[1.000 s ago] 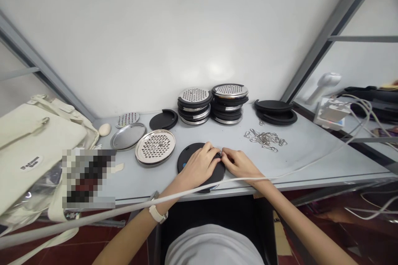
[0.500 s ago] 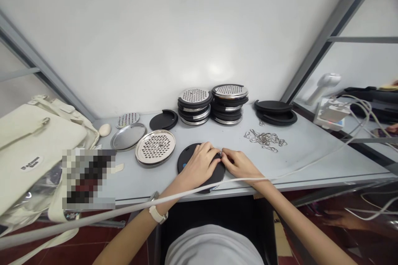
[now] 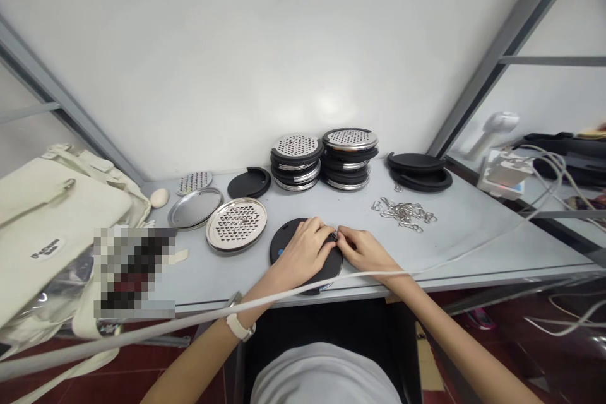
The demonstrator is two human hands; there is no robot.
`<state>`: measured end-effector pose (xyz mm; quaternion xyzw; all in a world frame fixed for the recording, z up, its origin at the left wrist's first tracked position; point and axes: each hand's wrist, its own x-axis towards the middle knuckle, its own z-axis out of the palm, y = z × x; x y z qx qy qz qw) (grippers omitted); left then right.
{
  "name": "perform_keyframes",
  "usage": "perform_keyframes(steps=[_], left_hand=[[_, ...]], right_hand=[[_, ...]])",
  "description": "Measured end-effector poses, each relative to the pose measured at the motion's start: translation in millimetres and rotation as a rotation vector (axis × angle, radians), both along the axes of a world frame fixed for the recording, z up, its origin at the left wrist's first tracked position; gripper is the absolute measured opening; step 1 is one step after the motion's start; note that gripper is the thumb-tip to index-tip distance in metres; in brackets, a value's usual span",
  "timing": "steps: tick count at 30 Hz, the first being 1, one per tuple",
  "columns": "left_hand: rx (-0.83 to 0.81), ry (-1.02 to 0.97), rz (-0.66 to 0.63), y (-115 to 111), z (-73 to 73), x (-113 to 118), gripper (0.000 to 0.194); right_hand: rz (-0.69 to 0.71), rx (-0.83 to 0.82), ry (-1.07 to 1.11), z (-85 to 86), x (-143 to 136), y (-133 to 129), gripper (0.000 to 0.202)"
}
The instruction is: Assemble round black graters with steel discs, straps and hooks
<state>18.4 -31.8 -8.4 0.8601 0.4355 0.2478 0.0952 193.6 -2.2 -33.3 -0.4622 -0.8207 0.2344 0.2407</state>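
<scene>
A black round holder (image 3: 280,237) with a blue spot lies near the table's front edge. My left hand (image 3: 307,247) rests over it, fingers curled and gripping it, hiding much of its top. At the holder's right edge, my right hand (image 3: 363,250) pinches a small metal clip (image 3: 334,235), close against the left fingertips. The clip is mostly covered by fingers. To the left lie a metal grater disc (image 3: 237,224) and a plain metal disc (image 3: 196,207). Loose metal clips (image 3: 404,212) form a pile to the right.
Two stacks of grater discs in black holders, a left stack (image 3: 297,164) and a right stack (image 3: 350,161), stand by the wall. More black holders (image 3: 421,170) sit at the right. A white cable (image 3: 449,262) crosses over my forearms. A cream bag (image 3: 61,221) is at left.
My hands and the black holder stay in nearly the same place. Another person's hand, earlier visible at the lower right, is out of sight now.
</scene>
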Motion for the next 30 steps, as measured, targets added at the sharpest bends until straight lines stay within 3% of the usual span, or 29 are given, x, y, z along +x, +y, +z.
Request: perform_keyframes(steps=[30], left_hand=[[0.007,0.003,-0.005,-0.2,0.5,0.2,0.018]], right_hand=[[0.0,0.002,-0.012,1.1,0.0,-0.9,0.027]])
